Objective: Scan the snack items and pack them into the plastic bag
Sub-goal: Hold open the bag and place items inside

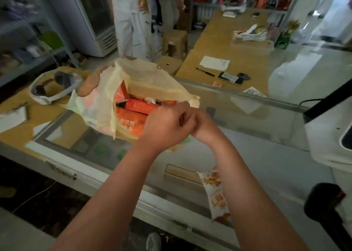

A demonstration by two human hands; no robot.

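Observation:
A pale yellow plastic bag point(152, 79) stands open on the glass counter point(257, 155). Red and orange snack boxes point(137, 106) lie inside it. My left hand point(167, 123) is curled into a fist at the bag's near rim and seems to grip the rim. My right hand point(200, 123) crosses close behind the left one, with its fingers mostly hidden. Another person's hand point(89, 83) holds the bag's far left side. A white and orange snack packet point(215, 193) lies on the glass beneath my right forearm.
A black handheld scanner point(323, 203) and a white machine point(327, 136) stand at the right. A white headset point(53, 87) lies left of the bag. A phone point(230, 78), pen and paper sit on the far wooden counter. Two people stand behind near two stools.

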